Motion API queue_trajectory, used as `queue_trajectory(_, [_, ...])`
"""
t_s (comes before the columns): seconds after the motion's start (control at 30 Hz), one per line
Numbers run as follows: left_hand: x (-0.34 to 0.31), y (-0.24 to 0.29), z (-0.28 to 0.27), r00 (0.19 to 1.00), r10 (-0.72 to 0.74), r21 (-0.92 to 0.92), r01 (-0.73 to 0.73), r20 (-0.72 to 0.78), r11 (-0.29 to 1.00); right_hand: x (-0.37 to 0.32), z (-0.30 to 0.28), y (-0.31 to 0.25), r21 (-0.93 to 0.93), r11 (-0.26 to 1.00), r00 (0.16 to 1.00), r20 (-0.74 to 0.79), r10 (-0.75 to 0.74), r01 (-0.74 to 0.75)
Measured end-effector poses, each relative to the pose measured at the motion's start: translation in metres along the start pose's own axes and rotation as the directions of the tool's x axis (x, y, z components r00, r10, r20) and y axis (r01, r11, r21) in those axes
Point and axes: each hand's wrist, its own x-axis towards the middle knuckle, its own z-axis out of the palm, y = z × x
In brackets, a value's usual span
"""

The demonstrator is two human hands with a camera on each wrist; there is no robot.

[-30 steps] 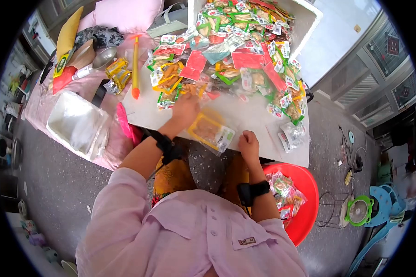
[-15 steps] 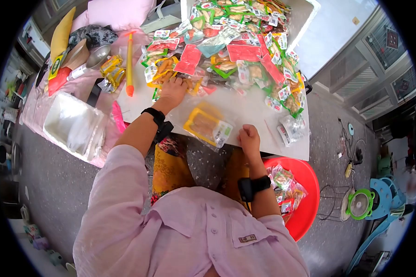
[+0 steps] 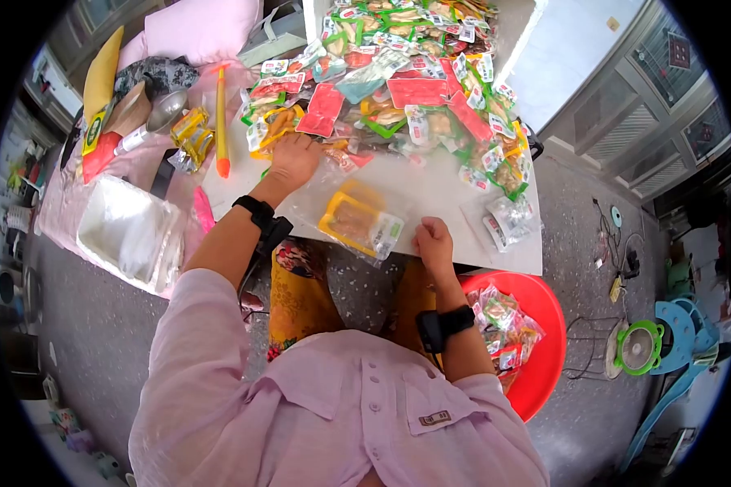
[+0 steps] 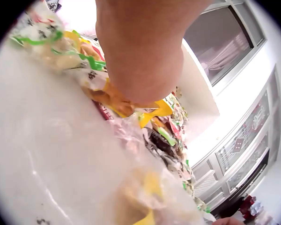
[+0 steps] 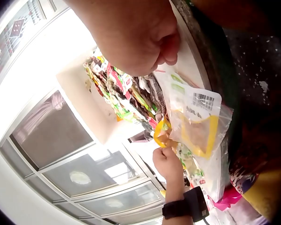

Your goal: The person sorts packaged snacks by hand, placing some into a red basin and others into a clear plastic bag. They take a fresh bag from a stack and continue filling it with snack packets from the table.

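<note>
My left hand (image 3: 295,162) rests on the near left edge of a heap of snack packets, right at a yellow-edged packet (image 3: 280,123). Its fingertips are lost among the packets, so I cannot tell if they pinch one. In the left wrist view the forearm covers the fingers. My right hand (image 3: 434,243) is curled into a fist at the table's near edge, with nothing visible in it. Between the hands lies a clear pouch with a yellow frame (image 3: 361,219) and a white barcode label, its corner overhanging the edge.
A white foam box (image 3: 521,36) full of packets stands at the back of the white table (image 3: 443,191). Crumpled clear wrappers (image 3: 509,223) lie at the right. A red tub (image 3: 551,341) with packets sits below. An orange-tipped yellow stick (image 3: 222,122) lies left, near an open foam box (image 3: 130,231).
My left hand has moved left along the heap's near edge. The right fist stays beside the pouch. The whole head view has shifted slightly.
</note>
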Motion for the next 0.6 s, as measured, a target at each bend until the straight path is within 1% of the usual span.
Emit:
queue_trajectory(0.03, [0.002, 0.0, -0.005, 0.999, -0.04, -0.019, 0.039, -0.016, 0.999, -0.001, 0.0, -0.002, 0.006, 1.0, 1.0, 0.001, 0.003, -0.003])
queue_trajectory(0.13, [0.015, 0.002, -0.029, 0.968, -0.249, -0.155, 0.249, 0.024, 0.956, 0.0, 0.0, 0.0, 0.02, 1.0, 1.0, 0.011, 0.007, -0.008])
queue_trajectory(0.23, [0.022, -0.007, -0.035, 0.927, -0.372, -0.385, 0.326, -0.049, 0.863, -0.002, -0.002, -0.006, 0.052, 0.998, 1.0, 0.002, 0.016, -0.016])
queue_trajectory(0.33, [0.024, -0.003, -0.044, 0.844, -0.51, -0.616, 0.492, 0.165, 0.615, -0.003, -0.005, -0.011, 0.122, 0.992, 1.0, -0.003, -0.01, 0.01])
queue_trajectory(0.43, [0.022, 0.012, -0.056, 0.812, -0.555, -0.763, 0.472, 0.182, 0.441, -0.01, -0.006, -0.026, 0.187, 0.982, 1.0, -0.009, -0.021, 0.023])
queue_trajectory(0.53, [0.027, 0.028, -0.075, 0.791, -0.546, -0.843, 0.472, 0.275, 0.259, -0.016, -0.006, -0.048, 0.211, 0.976, 0.998, 0.0, -0.057, 0.056])
queue_trajectory(0.57, [0.029, 0.031, -0.079, 0.796, -0.553, -0.827, 0.47, 0.247, 0.308, -0.018, -0.006, -0.054, 0.213, 0.974, 0.997, 0.007, -0.077, 0.074])
queue_trajectory(0.6, [0.032, 0.033, -0.082, 0.799, -0.56, -0.808, 0.469, 0.217, 0.356, -0.02, -0.007, -0.059, 0.229, 0.972, 0.998, 0.018, -0.058, 0.052])
